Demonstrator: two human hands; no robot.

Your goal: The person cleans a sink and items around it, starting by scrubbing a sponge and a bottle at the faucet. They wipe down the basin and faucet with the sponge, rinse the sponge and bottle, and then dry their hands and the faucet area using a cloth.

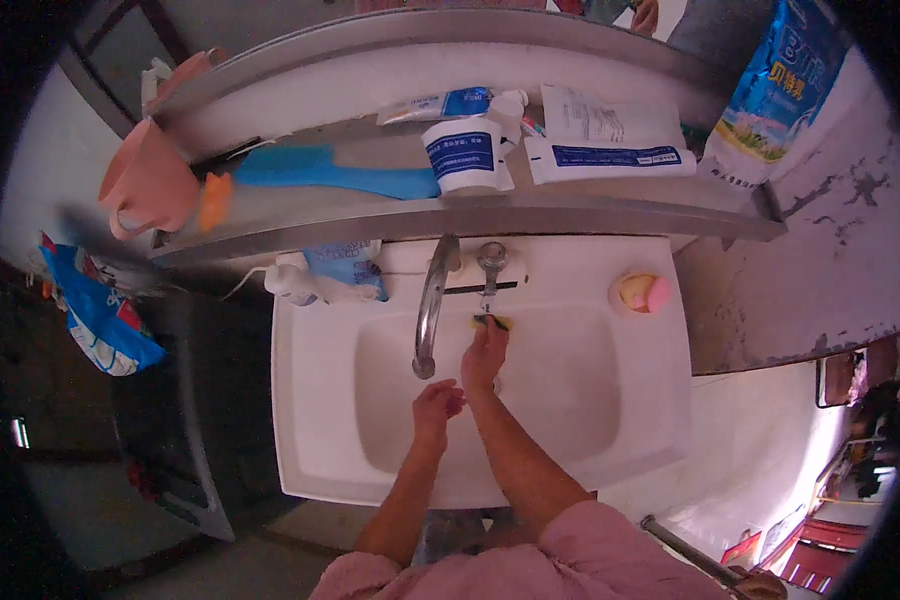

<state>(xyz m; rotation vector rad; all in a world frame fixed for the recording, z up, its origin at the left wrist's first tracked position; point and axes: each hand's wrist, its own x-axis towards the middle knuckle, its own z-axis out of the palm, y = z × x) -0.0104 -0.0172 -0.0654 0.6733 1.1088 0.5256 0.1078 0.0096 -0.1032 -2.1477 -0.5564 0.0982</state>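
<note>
My right hand (pixel 485 358) reaches over the white washbasin (pixel 562 390) and grips a small yellow and dark green sponge (pixel 501 322) at the back wall of the bowl, just below the tap handle (pixel 493 257). My left hand (pixel 439 409) hovers over the bowl beside my right wrist, its fingers loosely curled and apart, with nothing seen in them. The curved chrome spout (pixel 429 315) arches forward, its tip a little above my left hand. Part of the drain hides behind my right wrist.
A metal shelf (pixel 570 217) above the basin holds a pink mug (pixel 150 180), a blue comb (pixel 345 176), a white cup (pixel 465 154), tubes and a blue bag (pixel 780 97). On the rim stand a white bottle (pixel 291 281), a blue packet (pixel 345 266) and a soap holder (pixel 640 292).
</note>
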